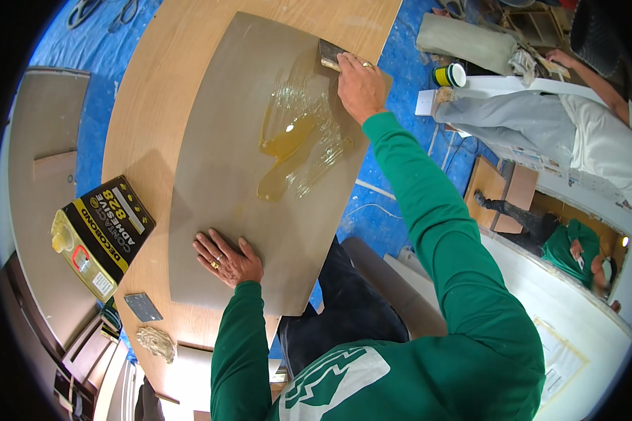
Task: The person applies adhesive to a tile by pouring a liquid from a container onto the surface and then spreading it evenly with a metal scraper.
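The right grip [362,85] pinched a dark scraper [330,54] between thumb and fingers, its face down at the far right edge of the board [214,154]. The left grip [230,265] lay flat on the board's near left part, fingers slightly spread and holding nothing. The grey-brown board rested on the wooden counter [137,133]. Yellow liquid [288,144] lay on the board between the two grips, pooled in the middle and streaked toward the scraper. Left of the board on the counter were a black-and-yellow can [112,231], a small dark plate [143,307] and a crumpled rag [156,342].
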A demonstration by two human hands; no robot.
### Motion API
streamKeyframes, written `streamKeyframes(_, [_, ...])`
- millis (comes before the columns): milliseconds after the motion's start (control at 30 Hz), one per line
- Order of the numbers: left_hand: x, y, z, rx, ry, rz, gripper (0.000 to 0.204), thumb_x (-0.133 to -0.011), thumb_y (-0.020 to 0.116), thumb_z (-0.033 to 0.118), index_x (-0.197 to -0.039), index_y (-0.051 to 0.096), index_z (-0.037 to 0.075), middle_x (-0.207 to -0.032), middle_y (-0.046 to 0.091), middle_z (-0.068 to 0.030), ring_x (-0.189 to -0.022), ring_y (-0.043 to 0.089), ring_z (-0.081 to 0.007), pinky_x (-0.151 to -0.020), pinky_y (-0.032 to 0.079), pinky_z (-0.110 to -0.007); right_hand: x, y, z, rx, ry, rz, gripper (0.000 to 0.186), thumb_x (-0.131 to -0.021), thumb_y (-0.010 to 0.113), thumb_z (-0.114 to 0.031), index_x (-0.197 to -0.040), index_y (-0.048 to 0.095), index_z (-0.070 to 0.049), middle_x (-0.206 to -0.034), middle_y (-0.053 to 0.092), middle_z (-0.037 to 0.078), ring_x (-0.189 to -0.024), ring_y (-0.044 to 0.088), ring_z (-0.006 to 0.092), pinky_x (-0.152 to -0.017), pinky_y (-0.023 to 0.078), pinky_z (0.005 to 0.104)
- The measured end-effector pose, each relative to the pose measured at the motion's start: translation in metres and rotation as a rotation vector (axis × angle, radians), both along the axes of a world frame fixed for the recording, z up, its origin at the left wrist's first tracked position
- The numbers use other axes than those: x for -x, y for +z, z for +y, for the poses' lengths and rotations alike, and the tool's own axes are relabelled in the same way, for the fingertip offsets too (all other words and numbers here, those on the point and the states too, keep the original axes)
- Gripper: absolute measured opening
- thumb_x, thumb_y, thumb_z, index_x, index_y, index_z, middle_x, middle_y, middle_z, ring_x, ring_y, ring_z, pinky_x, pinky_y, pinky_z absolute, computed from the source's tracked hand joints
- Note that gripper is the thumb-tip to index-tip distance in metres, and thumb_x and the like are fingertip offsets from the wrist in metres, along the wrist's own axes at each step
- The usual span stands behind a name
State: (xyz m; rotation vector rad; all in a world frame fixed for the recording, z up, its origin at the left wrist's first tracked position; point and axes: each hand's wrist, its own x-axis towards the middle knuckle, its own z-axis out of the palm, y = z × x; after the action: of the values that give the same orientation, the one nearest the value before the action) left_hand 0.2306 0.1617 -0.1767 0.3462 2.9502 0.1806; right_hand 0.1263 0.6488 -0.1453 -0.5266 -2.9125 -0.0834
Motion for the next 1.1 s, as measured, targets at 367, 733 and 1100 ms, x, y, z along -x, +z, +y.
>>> streamKeyframes(367, [0.0,0.004,0.001,0.011,0.013,-0.017,0.084,-0.112,0.05,0.05,-0.178,0.025,0.004,-0.187,0.015,-0.0207,-0.174,0.01,-0.0409,-0.139,0.008,-0.059,-0.104,0.039,-0.138,0.295,0.11,-0.135,0.043,-0.101,0.062,-0.01,-0.142,0.07,-0.006,-0.144,0.074,0.013,-0.127,0.071,0.0323,-0.107,0.052,0.0523])
streamKeyframes(733, [0.001,0.0,0.002,0.008,0.013,-0.055,0.087,-0.11,0.051,0.051,-0.177,0.024,0.002,-0.186,0.015,-0.0241,-0.173,0.009,-0.0436,-0.139,0.007,-0.061,0.031,0.021,-0.029,0.117,0.04,0.037,0.04,-0.102,0.062,-0.012,-0.14,0.069,-0.003,-0.139,0.075,0.015,-0.123,0.073,0.0352,-0.107,0.054,0.0516])
streamKeyframes(1100, [0.0,-0.001,0.002,-0.008,-0.002,-0.022,0.083,-0.113,0.047,0.052,-0.177,0.025,0.003,-0.186,0.017,-0.022,-0.173,0.012,-0.0425,-0.139,0.009,-0.06,-0.013,0.009,0.014,0.115,-0.02,0.0,0.039,-0.099,0.061,-0.011,-0.136,0.074,-0.007,-0.139,0.076,0.011,-0.124,0.073,0.0323,-0.107,0.054,0.0514])
